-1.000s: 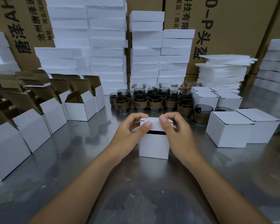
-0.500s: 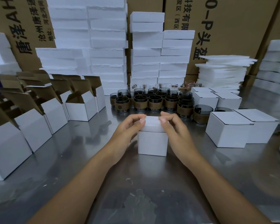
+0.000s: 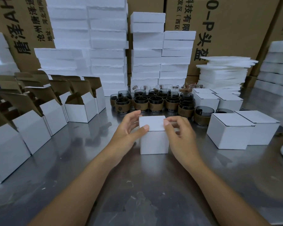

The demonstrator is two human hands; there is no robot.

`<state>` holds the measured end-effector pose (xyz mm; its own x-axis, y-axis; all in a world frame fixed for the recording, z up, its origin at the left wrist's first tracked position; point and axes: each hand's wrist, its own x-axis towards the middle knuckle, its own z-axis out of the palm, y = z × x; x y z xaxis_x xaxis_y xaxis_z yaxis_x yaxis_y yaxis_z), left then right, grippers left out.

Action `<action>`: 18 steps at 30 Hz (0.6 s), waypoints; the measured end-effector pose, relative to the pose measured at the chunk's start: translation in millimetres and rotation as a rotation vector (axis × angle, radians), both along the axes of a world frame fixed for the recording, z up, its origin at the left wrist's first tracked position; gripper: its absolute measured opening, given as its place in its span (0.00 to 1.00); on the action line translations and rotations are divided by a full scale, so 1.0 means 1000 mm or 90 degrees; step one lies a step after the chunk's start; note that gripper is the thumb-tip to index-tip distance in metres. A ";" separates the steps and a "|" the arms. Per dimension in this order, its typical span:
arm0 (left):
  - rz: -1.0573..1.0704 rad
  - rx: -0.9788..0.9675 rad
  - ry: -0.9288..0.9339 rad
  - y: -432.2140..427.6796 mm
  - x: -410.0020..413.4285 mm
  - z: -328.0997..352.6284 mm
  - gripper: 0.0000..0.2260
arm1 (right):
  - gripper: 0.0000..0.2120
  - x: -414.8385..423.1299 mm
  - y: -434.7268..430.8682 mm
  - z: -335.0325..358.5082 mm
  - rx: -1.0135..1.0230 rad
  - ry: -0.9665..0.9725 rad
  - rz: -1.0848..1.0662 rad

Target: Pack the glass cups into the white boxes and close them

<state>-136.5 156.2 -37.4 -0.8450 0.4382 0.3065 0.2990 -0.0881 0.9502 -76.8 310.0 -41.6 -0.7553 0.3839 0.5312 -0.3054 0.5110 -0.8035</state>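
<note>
A small white box (image 3: 153, 141) stands on the steel table (image 3: 137, 185) in front of me, its lid flat and shut. My left hand (image 3: 129, 128) cups its left side, thumb resting on the lid's front edge. My right hand (image 3: 178, 132) is at the box's right side, thumb tip on the lid, other fingers blurred and slightly lifted. Behind the box stand several dark glass cups with brown sleeves (image 3: 153, 101). Whatever is inside the box is hidden.
Open white boxes with brown flaps (image 3: 80, 108) line the left side. Closed white boxes (image 3: 230, 129) sit at the right, more behind them (image 3: 206, 98). Stacks of white foam blocks (image 3: 147, 51) and thin foam sheets (image 3: 224, 70) stand in front of big cartons.
The lid, open a gap a second ago, has been pressed down flat. My fingers have moved from the lid's top toward the box's sides.
</note>
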 end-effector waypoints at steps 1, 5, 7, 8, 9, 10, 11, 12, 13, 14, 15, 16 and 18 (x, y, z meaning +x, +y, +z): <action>0.010 -0.007 0.007 0.000 0.002 0.001 0.23 | 0.02 0.002 -0.001 -0.001 0.022 -0.005 -0.007; 0.035 -0.011 0.012 0.002 0.005 0.002 0.24 | 0.22 0.011 -0.006 -0.005 0.117 -0.084 0.025; 0.040 -0.016 0.018 0.002 0.005 0.001 0.23 | 0.31 0.012 -0.012 -0.003 0.176 -0.127 0.009; 0.042 -0.015 0.020 0.003 0.005 0.000 0.22 | 0.35 0.012 -0.015 -0.001 0.210 -0.148 -0.017; 0.043 -0.006 0.015 0.003 0.004 -0.001 0.20 | 0.37 0.011 -0.018 0.003 0.239 -0.169 -0.047; 0.042 0.010 0.003 0.004 0.003 -0.002 0.19 | 0.38 0.009 -0.022 0.006 0.256 -0.186 -0.075; 0.043 0.028 -0.014 0.005 0.001 -0.003 0.18 | 0.39 0.007 -0.024 0.007 0.264 -0.196 -0.095; 0.047 0.046 -0.034 0.005 -0.001 -0.003 0.17 | 0.38 0.005 -0.027 0.008 0.267 -0.199 -0.107; 0.052 0.065 -0.054 0.005 -0.003 -0.004 0.17 | 0.37 0.004 -0.028 0.009 0.262 -0.201 -0.112; 0.057 0.085 -0.074 0.004 -0.005 -0.004 0.17 | 0.36 0.002 -0.028 0.010 0.247 -0.198 -0.113; 0.062 0.101 -0.091 0.004 -0.007 -0.005 0.17 | 0.35 0.000 -0.026 0.012 0.225 -0.194 -0.110; 0.066 0.114 -0.103 0.004 -0.009 -0.006 0.19 | 0.34 -0.002 -0.023 0.015 0.203 -0.188 -0.106; 0.075 0.126 -0.117 0.005 -0.013 -0.007 0.19 | 0.33 -0.005 -0.011 0.029 0.178 -0.168 -0.106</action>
<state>-149.5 161.6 -44.5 -0.9358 0.2805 0.2135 0.1427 -0.2523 0.9571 -82.1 298.7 -12.9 -0.8191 0.3814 0.4285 -0.0019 0.7451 -0.6669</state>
